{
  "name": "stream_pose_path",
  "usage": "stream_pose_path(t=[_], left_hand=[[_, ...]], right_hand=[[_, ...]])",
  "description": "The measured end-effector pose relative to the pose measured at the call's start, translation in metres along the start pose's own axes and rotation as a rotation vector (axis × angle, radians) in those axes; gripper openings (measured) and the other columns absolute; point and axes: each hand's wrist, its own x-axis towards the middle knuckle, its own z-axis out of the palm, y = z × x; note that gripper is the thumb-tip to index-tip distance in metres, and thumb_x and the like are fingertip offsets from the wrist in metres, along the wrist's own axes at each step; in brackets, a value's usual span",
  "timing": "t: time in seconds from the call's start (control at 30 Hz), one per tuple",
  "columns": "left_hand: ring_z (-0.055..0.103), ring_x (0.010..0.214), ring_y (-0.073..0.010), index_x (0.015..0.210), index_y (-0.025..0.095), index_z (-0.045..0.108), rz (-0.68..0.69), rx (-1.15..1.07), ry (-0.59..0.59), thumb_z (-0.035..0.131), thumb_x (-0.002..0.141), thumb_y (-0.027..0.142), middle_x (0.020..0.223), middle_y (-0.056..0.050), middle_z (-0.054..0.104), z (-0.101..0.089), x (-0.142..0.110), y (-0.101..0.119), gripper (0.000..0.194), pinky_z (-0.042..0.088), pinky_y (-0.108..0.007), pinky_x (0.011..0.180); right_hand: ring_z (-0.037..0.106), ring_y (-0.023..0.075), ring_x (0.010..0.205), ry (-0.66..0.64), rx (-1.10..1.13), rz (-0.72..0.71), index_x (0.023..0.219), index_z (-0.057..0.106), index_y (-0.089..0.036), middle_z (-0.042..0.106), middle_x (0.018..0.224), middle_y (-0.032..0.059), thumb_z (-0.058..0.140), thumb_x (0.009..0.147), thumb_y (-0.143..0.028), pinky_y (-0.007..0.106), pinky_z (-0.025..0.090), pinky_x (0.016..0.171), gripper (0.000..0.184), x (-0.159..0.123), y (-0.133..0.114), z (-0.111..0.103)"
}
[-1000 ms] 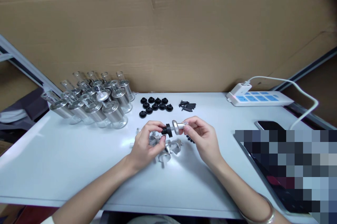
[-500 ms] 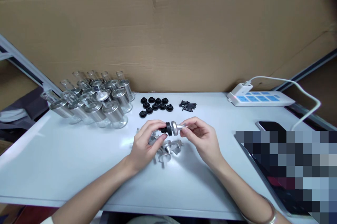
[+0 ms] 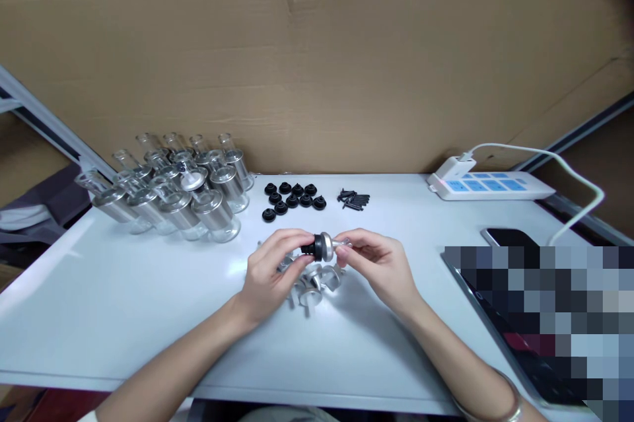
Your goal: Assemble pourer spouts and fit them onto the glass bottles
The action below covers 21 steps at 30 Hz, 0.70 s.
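A person's two bare hands met above a pale surface [image 3: 123,316], the left hand [image 3: 270,273] pinching a black ribbed stopper [image 3: 308,249] between thumb and fingers. Opposite, the right hand [image 3: 381,263] had its grip closed on the slim end of a metal spout [image 3: 327,247], whose round collar touched the stopper between the two grips. Both forearms angled inward from the lower corners, wrists raised, fingers curled, thumbs on the near side; a bracelet [image 3: 512,405] circled the right arm.

Below the grips lay loose metal pieces [image 3: 310,296]. Just beyond them sat black caps [image 3: 292,201] and, slightly right, a pile of black pins [image 3: 354,199]. Glass bottles with metal bands [image 3: 218,211] stood beyond and left of the left grip. Well to the right of the right grip rested a white power strip [image 3: 488,184] (any lettering on its blue panels was too small to read) and a phone [image 3: 510,237].
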Motion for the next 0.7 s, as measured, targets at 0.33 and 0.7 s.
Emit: stream_pose_path(t=[0.33,0.7], left_hand=[[0.07,0.084,-0.016,0.103,0.022,0.069,0.004,-0.014,0.031,0.063,0.084,0.009,0.092,-0.005,0.072,0.0038,-0.0053,-0.0011,0.024,0.06,-0.027,0.072],[0.069,0.082,-0.0146,0.101,0.02,0.066,0.056,-0.004,0.016,0.061,0.085,0.009,0.09,-0.005,0.07,0.006,-0.0055,0.0001,0.02,0.059,-0.025,0.072]], right_hand=[[0.056,0.0122,0.047,-0.091,0.077,0.107,0.069,0.069,-0.017,0.062,0.05,0.0002,0.073,0.073,-0.04,0.025,0.046,0.048,0.024,-0.0007,0.0031,-0.0007],[0.056,0.0113,0.045,-0.143,0.203,0.221,0.067,0.067,-0.016,0.061,0.05,-0.0011,0.076,0.07,-0.042,0.025,0.049,0.047,0.027,0.0011,0.0047,0.0016]])
